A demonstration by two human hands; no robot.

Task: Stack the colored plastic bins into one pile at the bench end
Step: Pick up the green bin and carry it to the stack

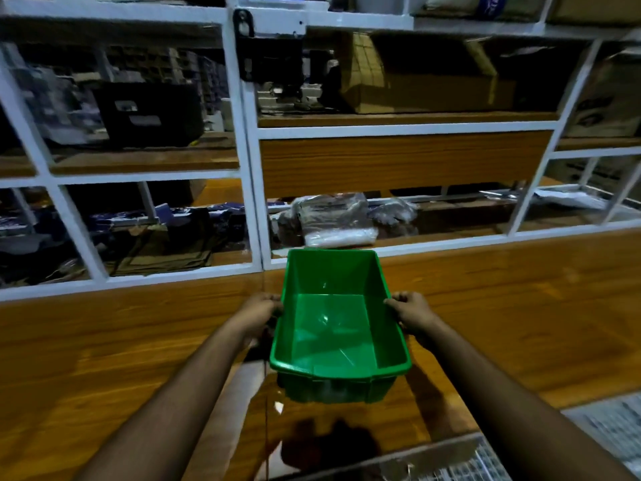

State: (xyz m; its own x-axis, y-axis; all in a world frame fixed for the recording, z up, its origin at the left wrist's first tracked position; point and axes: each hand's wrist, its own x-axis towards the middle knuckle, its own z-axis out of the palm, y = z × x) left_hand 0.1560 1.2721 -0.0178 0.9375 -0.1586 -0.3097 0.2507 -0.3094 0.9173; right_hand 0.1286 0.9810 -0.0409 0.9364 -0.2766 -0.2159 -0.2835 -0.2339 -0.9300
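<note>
Green bin [338,321] upright, long axis pointing away, both hands gripping.

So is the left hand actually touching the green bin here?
Touching: the head view shows the left hand with fingers curled on the green bin rim's left side.

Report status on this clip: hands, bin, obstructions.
Left hand and right hand grip green bin by side rims. Bin empty, over wooden bench. No other bins visible.
</note>
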